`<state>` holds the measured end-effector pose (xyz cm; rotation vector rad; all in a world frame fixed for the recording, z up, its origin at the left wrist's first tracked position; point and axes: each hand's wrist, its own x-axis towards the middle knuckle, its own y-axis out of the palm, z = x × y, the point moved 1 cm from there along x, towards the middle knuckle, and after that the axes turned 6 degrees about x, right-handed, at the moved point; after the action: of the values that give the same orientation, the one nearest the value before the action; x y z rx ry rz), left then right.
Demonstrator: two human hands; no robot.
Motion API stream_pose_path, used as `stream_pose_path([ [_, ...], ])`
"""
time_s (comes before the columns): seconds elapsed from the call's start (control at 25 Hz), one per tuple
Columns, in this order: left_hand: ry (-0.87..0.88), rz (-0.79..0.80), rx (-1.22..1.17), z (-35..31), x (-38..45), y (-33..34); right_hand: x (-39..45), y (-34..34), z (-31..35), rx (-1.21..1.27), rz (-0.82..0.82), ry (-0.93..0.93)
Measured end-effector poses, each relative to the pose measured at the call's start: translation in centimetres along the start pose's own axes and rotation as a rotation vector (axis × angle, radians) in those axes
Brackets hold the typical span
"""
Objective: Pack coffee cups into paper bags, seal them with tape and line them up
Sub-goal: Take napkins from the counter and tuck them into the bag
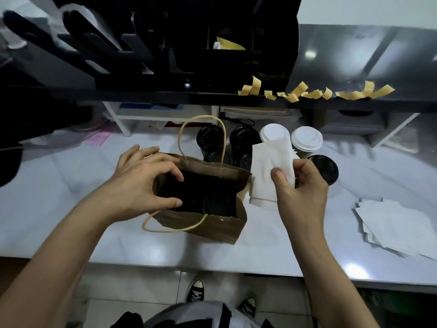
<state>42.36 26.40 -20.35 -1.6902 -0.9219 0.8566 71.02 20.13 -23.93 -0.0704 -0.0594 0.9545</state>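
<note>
White desk (71,185) carries our work. Brown paper bag (212,223) stands open at centre, black-lidded cups (212,204) inside, count unclear in shadow. Behind bag: black-lidded cups (243,138), two white-lidded cups (306,138). Our left hand (142,181) curls over bag's left rim, holding mouth open. Our right hand (305,183) pinches white napkin (267,171) just right of bag. Tape strips (314,92) hang from shelf edge.

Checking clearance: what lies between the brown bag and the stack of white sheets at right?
Head view: the right hand holding a white napkin, then bare counter.
</note>
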Motion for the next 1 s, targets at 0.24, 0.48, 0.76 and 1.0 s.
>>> stream_pose_path([
  [0.24, 0.043, 0.052, 0.034, 1.2, 0.1, 1.3, -2.4, 2.3, 1.5, -0.042, 0.020, -0.161],
  [0.48, 0.069, 0.054, -0.045, 2.1, 0.0, 2.2, -4.4, 5.2, 2.9, -0.434, 0.314, -0.527],
  [0.76, 0.059, 0.008, -0.208, 2.0, -0.3, 2.9, -3.7, 9.7, 2.6, -1.087, 0.779, -0.600],
  [1.0, 0.044, -0.026, -0.264, 2.2, -0.6, 3.2, -2.8, 11.2, 2.2, -1.149, 1.012, -0.466],
])
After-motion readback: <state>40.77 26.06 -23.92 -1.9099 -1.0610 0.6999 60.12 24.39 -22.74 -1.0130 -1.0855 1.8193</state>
